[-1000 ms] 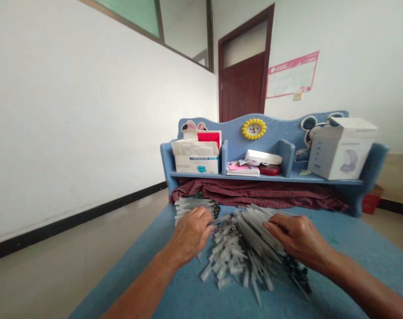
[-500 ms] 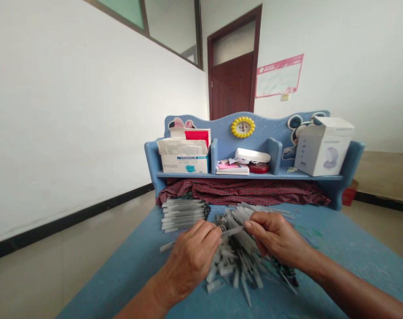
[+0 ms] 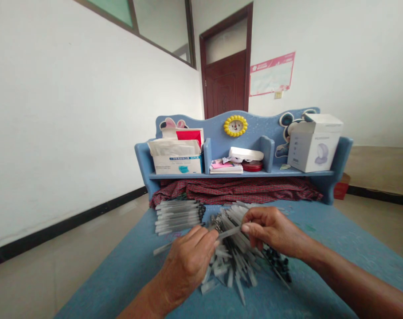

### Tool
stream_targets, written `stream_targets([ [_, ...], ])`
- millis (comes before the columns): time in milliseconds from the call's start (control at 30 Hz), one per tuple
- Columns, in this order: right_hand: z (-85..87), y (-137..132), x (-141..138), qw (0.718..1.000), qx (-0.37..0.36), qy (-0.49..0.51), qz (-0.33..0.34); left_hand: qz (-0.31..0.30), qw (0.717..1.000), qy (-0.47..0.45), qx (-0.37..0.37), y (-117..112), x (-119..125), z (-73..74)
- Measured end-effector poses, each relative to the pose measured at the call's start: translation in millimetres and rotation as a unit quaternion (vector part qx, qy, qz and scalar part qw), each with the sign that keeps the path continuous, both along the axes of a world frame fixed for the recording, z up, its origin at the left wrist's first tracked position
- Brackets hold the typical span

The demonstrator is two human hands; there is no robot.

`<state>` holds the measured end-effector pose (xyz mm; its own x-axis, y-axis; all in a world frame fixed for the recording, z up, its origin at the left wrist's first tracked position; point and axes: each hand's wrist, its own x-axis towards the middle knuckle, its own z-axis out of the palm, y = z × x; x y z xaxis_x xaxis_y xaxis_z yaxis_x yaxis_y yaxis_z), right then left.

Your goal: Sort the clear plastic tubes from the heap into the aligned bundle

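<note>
A loose heap of clear plastic pen tubes [image 3: 236, 261] lies on the blue desk [image 3: 138, 270] in front of me. One tube [image 3: 229, 232] is held level above the heap. My left hand [image 3: 188, 263] pinches its left end and my right hand [image 3: 271, 230] pinches its right end, both with fingers closed. A neat stack of finished pens [image 3: 178, 215] lies to the left, just beyond my left hand. One stray tube [image 3: 163, 249] rests on the desk left of my left hand.
A blue shelf [image 3: 241, 175] stands at the desk's far edge, holding a mask box [image 3: 178, 164], papers, a red tin [image 3: 252, 166] and a white carton [image 3: 312, 141]. Red checked cloth [image 3: 237, 188] lies under it. The floor drops off left of the desk.
Both hands left the heap and met over it, lifting one tube between them. My left hand drew back from the neat stack. The view shifted slightly to the right.
</note>
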<state>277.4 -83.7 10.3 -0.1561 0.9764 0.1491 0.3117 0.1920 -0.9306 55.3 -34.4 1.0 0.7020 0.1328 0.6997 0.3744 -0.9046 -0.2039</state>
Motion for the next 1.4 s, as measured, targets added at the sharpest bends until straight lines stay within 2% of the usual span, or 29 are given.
stream_targets([
  [133, -2.3, 0, -2, 0.999, -0.003, -0.04, -0.005, -0.001, 1.0, -0.003, 0.002, 2, 0, -1.6],
  [300, -0.3, 0, -3, 0.999, -0.014, 0.047, 0.018, -0.002, 1.0, -0.006, -0.001, 2, 0, -2.9],
  [467, 0.2, 0, -3, 0.999, -0.018, -0.036, -0.017, 0.008, 1.0, 0.0, -0.017, 0, 1, -2.4],
  [633, 1.1, -1, -3, 0.999, -0.031, 0.03, 0.016, 0.015, 0.999, 0.011, -0.03, -2, 1, -0.9],
  [800, 2.4, -2, -5, 0.999, -0.022, -0.038, -0.013, 0.016, 1.0, 0.009, -0.025, -3, 2, 0.0],
  [967, 2.5, -1, -5, 0.998, -0.05, 0.027, 0.003, 0.014, 0.999, 0.015, -0.039, -4, 3, -2.7],
  [1100, 5.1, -2, 0, 0.997, -0.037, 0.061, 0.028, -0.001, 0.999, 0.012, -0.048, -2, 2, -5.9],
  [1300, 13.7, -1, 5, 0.996, -0.024, 0.08, 0.004, -0.016, 0.997, -0.002, -0.076, 1, 0, -6.3],
  [1400, 11.5, 0, 2, 0.996, 0.006, 0.092, -0.014, -0.021, 0.996, -0.001, -0.081, 0, 2, -6.3],
])
